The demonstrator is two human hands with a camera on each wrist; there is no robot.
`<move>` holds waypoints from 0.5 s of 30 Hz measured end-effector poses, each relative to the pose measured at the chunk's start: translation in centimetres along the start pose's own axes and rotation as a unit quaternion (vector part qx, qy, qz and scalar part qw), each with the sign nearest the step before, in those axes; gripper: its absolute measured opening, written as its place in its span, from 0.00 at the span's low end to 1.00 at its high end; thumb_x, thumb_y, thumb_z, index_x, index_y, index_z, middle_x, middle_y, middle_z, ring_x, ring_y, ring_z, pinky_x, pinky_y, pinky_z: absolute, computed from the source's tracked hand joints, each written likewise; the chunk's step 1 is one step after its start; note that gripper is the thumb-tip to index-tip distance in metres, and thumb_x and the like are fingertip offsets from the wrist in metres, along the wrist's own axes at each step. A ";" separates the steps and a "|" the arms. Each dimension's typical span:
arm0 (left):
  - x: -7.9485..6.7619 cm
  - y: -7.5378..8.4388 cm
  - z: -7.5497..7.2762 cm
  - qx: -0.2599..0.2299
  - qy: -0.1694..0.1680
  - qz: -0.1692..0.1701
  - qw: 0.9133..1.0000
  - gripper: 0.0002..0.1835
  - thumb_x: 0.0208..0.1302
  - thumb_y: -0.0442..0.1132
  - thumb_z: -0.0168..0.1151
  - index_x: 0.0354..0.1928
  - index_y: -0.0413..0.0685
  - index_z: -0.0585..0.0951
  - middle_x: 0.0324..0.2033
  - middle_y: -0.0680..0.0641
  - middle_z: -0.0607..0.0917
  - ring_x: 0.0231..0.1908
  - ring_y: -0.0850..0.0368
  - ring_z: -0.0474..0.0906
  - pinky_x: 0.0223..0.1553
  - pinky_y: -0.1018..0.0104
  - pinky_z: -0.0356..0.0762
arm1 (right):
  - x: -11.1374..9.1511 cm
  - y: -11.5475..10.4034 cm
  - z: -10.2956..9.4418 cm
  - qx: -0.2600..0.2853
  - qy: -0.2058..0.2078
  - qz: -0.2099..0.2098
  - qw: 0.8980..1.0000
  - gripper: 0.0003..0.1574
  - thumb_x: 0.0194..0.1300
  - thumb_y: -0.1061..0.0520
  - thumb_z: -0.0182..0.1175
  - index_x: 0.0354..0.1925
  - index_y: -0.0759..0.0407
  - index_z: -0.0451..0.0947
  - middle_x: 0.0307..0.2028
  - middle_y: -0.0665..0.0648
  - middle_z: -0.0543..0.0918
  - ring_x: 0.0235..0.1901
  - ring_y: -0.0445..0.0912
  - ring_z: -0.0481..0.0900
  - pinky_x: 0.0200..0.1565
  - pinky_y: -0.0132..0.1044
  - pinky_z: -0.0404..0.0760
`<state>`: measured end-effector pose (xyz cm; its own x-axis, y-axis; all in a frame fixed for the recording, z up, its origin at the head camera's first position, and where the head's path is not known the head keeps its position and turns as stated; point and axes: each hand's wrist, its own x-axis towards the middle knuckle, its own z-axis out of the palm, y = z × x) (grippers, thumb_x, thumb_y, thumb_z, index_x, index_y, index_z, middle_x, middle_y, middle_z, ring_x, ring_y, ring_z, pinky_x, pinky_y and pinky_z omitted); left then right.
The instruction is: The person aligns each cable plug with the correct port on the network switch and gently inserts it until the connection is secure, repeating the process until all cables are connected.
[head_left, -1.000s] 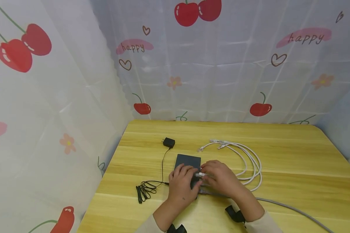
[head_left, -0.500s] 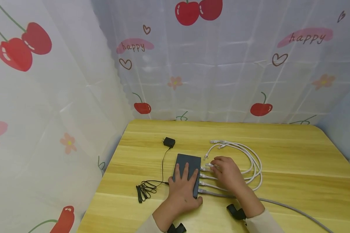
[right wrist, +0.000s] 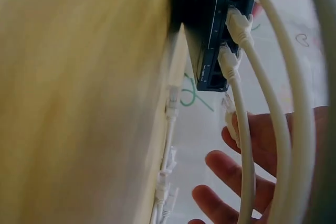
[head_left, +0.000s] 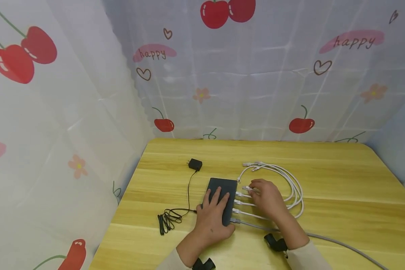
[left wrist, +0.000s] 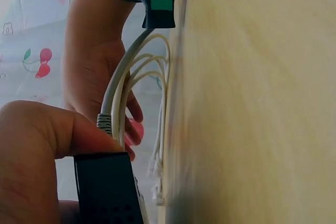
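Note:
My left hand [head_left: 210,221] rests on the dark network switch [head_left: 228,183], fingers spread over its top. In the left wrist view, its thumb [left wrist: 92,132] lies against the edge near the grey cable's plug. My right hand [head_left: 269,200] pinches a white Ethernet cable's plug [head_left: 246,188], held off the table just right of the switch. In the right wrist view that plug [right wrist: 230,119] sits between thumb and index finger, apart from the switch. Three white plugs [right wrist: 239,24] and one grey cable [head_left: 256,225] enter the switch's right side.
A black power adapter [head_left: 195,164] lies at the back left, its bundled cord [head_left: 169,220] running to the switch's left side. White cables [head_left: 294,183] loop over the table [head_left: 351,180] on the right, loose plugs [head_left: 253,164] toward the back. A patterned curtain [head_left: 256,86] stands behind.
My right hand has drawn back to the right from the switch with the plug. My left fingers have spread over the top, and the switch has shifted slightly right.

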<state>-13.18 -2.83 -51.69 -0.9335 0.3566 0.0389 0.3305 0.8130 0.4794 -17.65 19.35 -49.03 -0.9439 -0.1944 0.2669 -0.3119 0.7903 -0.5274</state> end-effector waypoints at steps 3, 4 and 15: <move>0.0 -0.1 0.0 -0.010 0.002 0.011 1.000 0.48 0.51 0.57 0.63 0.77 0.67 0.59 0.78 0.52 0.51 0.76 0.38 0.42 0.53 0.31 0.61 | 0.0 0.1 -0.2 0.014 -0.017 0.019 1.000 0.09 0.64 0.60 0.67 0.41 0.62 0.87 0.52 0.66 0.84 0.52 0.65 0.81 0.51 0.59 0.78; -0.1 -0.1 0.0 -0.014 0.001 0.014 1.000 0.48 0.51 0.57 0.63 0.77 0.68 0.58 0.78 0.52 0.51 0.76 0.39 0.42 0.53 0.31 0.61 | 0.0 0.1 -0.2 0.016 -0.023 0.023 0.999 0.09 0.64 0.60 0.67 0.42 0.62 0.87 0.52 0.66 0.83 0.52 0.65 0.81 0.51 0.59 0.78; -0.2 0.2 -0.2 -0.010 -0.015 0.020 1.000 0.51 0.50 0.58 0.63 0.78 0.58 0.58 0.79 0.51 0.49 0.77 0.39 0.43 0.58 0.32 0.61 | -0.2 0.3 0.3 0.032 -0.028 0.040 0.998 0.11 0.65 0.58 0.66 0.44 0.61 0.87 0.51 0.64 0.85 0.53 0.63 0.81 0.52 0.59 0.78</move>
<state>-12.97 -2.83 -51.38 -0.9151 0.4019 0.0317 0.3637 0.7893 0.4947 -17.60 19.51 -49.46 -0.9700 -0.1662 0.1775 -0.2404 0.7661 -0.5961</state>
